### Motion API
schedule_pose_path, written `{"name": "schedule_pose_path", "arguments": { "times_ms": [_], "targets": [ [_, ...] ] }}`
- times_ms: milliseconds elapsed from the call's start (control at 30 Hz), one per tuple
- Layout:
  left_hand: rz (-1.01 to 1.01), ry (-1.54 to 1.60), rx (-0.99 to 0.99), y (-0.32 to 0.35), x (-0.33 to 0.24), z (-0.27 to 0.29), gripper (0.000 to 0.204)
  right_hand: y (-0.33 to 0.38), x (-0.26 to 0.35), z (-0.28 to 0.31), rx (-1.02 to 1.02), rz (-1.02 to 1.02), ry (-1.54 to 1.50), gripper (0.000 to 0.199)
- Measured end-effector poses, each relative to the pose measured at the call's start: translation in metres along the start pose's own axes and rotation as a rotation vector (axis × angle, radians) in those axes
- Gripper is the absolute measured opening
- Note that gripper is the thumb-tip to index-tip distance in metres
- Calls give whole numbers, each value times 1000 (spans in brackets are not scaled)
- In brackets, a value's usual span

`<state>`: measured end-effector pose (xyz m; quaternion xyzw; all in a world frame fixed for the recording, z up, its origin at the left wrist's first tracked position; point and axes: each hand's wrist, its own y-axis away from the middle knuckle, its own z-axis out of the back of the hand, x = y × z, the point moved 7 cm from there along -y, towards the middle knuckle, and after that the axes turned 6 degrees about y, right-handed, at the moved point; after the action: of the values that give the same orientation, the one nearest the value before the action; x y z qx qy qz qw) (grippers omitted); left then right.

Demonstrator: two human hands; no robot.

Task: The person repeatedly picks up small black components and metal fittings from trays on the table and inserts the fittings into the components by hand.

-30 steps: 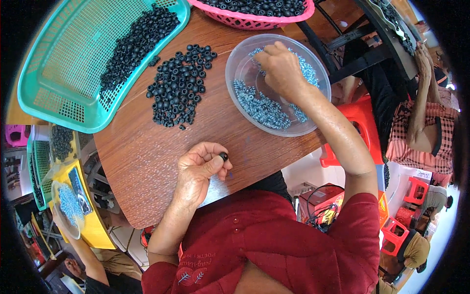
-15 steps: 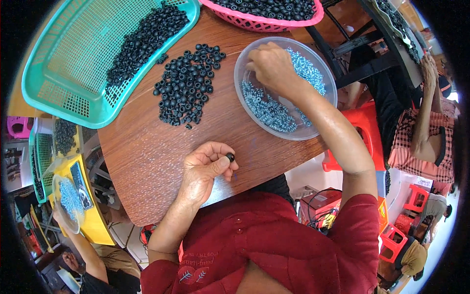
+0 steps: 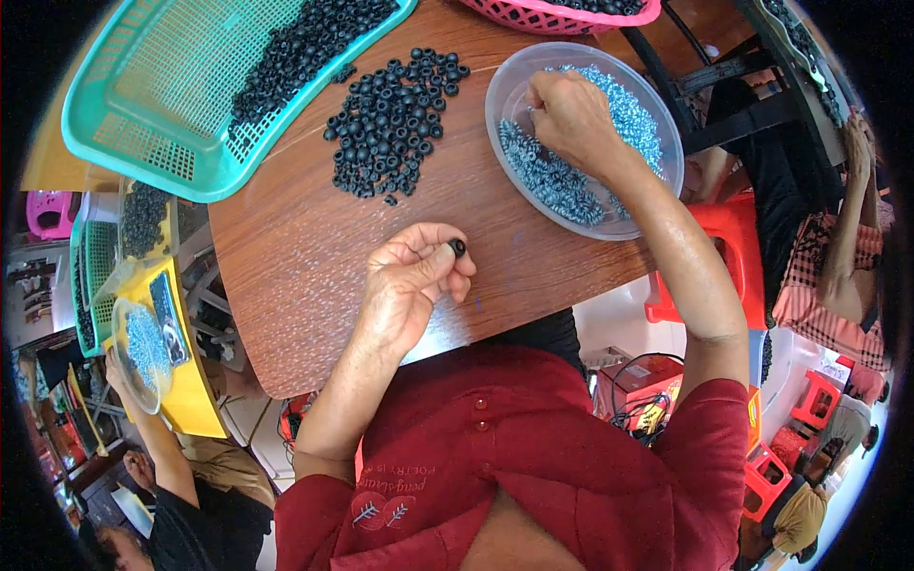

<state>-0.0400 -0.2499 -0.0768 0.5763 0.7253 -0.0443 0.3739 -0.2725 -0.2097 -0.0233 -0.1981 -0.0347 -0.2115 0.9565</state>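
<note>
My left hand (image 3: 411, 281) rests over the brown wooden table (image 3: 286, 276) and pinches a small black rubber ring (image 3: 458, 247) between thumb and fingertips. My right hand (image 3: 571, 119) reaches into a clear plastic bowl (image 3: 505, 86) of small silvery metal pieces (image 3: 552, 181), fingers bunched down among them; what they hold is hidden. A loose pile of black rings (image 3: 390, 119) lies on the table between the bowl and a teal mesh basket (image 3: 152, 105) that holds more black rings.
A pink basket (image 3: 562, 14) with black rings sits at the table's far edge. Red stools (image 3: 733, 238) stand to the right, where another person's arm (image 3: 843, 228) shows. At left, a person works at a yellow table (image 3: 190, 400) with a similar bowl.
My left hand has stayed in place with the ring. My right hand has shifted slightly inside the bowl. The view has moved a little.
</note>
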Motion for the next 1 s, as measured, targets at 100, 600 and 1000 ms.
{"name": "schedule_pose_path", "arguments": {
  "times_ms": [100, 600, 1000],
  "targets": [
    [0, 22, 4, 1, 2, 1, 15, 6, 3, 12, -71, 32, 9, 6],
    [-46, 76, 23, 10, -5, -18, 18, 71, 79, 54, 59, -144, -985, 20],
    [-137, 61, -49, 22, -11, -14, 19, 98, 110, 31, -51, -402, -1318, 18]
  ]
}}
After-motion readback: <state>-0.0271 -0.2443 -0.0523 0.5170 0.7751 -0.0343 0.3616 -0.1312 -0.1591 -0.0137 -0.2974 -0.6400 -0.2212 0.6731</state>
